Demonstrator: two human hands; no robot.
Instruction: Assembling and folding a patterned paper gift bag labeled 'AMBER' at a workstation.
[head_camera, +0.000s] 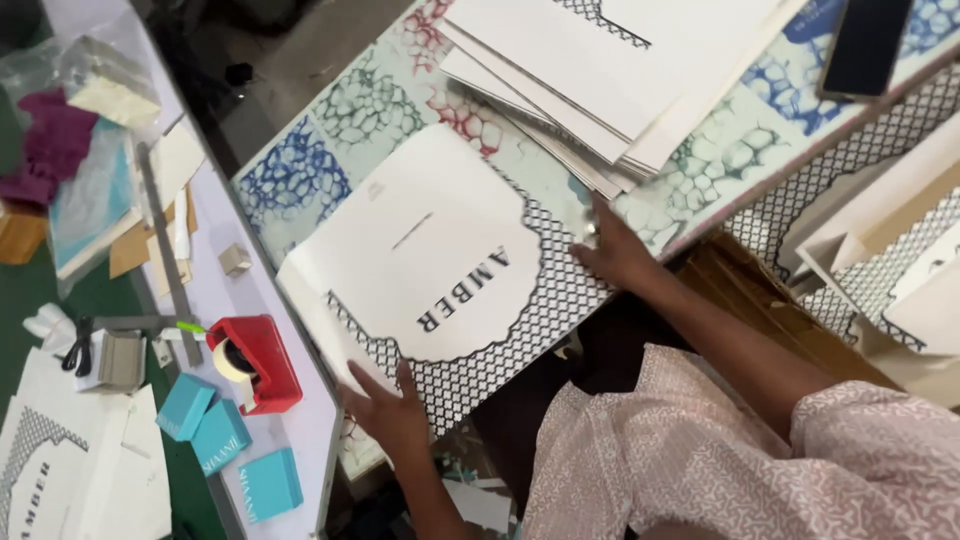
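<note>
A large white printed sheet (440, 260) with a black lattice border lies on the patterned board (330, 140). My left hand (390, 405) rests flat on the sheet's near corner, fingers spread. My right hand (612, 250) presses on the sheet's far edge, next to a stack of white sheets (600, 70). Neither hand grips anything; both lie open on the paper.
A red tape dispenser (258, 362) and three teal boxes (220, 435) sit on the white table at left, with a metal ruler (165, 240) and a plastic bag. A dark phone (862, 45) lies top right. White lattice-printed boxes (890, 260) stand at right.
</note>
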